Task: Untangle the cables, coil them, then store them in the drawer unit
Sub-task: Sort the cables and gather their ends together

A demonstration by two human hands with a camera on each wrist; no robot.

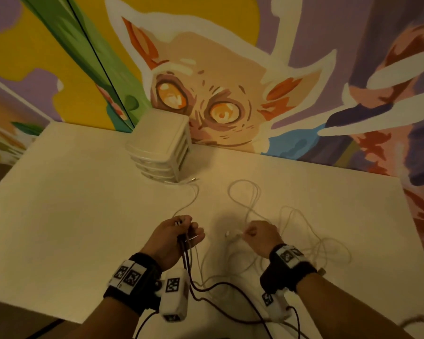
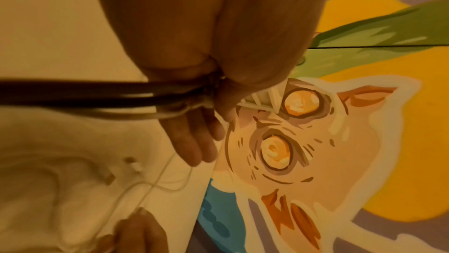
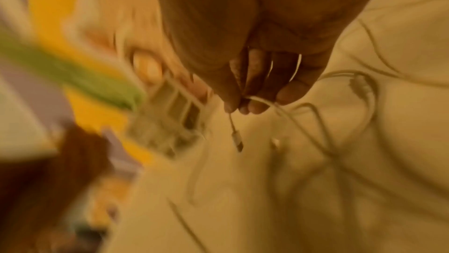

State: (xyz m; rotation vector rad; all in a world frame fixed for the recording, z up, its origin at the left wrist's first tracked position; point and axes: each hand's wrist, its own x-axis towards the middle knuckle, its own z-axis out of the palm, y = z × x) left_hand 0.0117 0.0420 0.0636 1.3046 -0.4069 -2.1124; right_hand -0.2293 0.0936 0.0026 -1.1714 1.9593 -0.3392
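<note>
So the person's left hand (image 1: pixel 174 237) is gripping a bunch of dark cables (image 1: pixel 214 287), fingers curled round them, and the strands are trailing back past the wrist toward the near edge of the worktop (image 1: pixel 59 216). One thin white cable (image 1: pixel 190 204) is also running from that grip up to the foot of the drawer unit (image 1: pixel 160 149). The right hand (image 1: pixel 261 237) is pinching a white cable end (image 3: pixel 237 140) between thumb and fingertips, connector dangling just past the fingers. The rest of the white cables (image 1: pixel 304 231) are lying in loose tangled loops on the worktop, near side of the drawer unit and off to its right. The drawer unit itself is sitting at the back of the worktop, against the cat mural (image 1: pixel 218 94), drawers all looking closed. The right wrist view is pretty blurry.
</note>
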